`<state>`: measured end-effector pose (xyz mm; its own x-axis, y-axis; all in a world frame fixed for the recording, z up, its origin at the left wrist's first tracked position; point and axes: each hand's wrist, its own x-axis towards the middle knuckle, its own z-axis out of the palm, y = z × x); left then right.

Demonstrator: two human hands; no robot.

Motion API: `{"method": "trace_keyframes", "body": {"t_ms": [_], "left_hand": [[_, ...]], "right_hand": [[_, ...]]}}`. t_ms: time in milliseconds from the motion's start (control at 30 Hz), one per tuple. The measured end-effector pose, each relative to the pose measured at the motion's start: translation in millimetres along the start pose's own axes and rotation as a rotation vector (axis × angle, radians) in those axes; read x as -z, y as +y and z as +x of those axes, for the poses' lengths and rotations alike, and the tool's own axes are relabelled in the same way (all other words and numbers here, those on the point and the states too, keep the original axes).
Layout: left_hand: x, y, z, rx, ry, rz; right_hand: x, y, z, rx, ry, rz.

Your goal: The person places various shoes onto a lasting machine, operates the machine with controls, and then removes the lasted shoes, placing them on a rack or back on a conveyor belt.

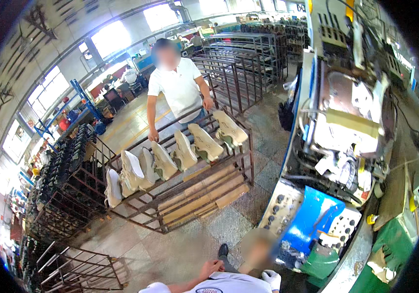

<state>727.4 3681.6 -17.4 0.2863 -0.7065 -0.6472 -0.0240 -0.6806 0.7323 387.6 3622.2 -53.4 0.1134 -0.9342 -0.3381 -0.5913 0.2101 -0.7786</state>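
At the lower edge, in front of my white shirt [229, 284], my left hand [212, 268] is bare, its fingers curled together with nothing visible in them. My right hand [271, 279] wears a white glove and sits to the right, close to the machine; its fingers are too small and unclear to read. A blurred patch hides what lies just above it. Both hands are apart from the rack. On the metal rack [165, 227] ahead, several cream shoes [185, 150] lean in a row, some with green parts.
A person in a white shirt [182, 88] stands behind the rack, hands at its far edge. A machine [351, 112] with a blue cover [312, 215] occupies the right. Dark shelving racks [67, 190] line the left; a low metal rack [80, 268] stands at lower left. Empty-looking racks [238, 73] stand behind.
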Motion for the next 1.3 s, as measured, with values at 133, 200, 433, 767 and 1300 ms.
{"method": "trace_keyframes", "body": {"t_ms": [133, 200, 433, 767, 1300], "left_hand": [[-48, 29, -41, -0.216, -0.031, 0.406], [-68, 35, -63, -0.161, -0.007, 0.379], [-119, 85, -80, -0.254, -0.111, 0.462], [-133, 70, -46, -0.286, -0.123, 0.469], [-309, 307, -54, -1.152, -0.252, 0.317]], "right_hand": [[6, 85, -15, -0.002, -0.046, -0.155], [14, 108, -27, 0.039, -0.012, -0.139], [85, 116, -39, -0.104, 0.029, -0.289], [114, 56, -50, -0.182, 0.114, -0.256], [284, 206, -115, -0.799, 0.762, 0.449]]}}
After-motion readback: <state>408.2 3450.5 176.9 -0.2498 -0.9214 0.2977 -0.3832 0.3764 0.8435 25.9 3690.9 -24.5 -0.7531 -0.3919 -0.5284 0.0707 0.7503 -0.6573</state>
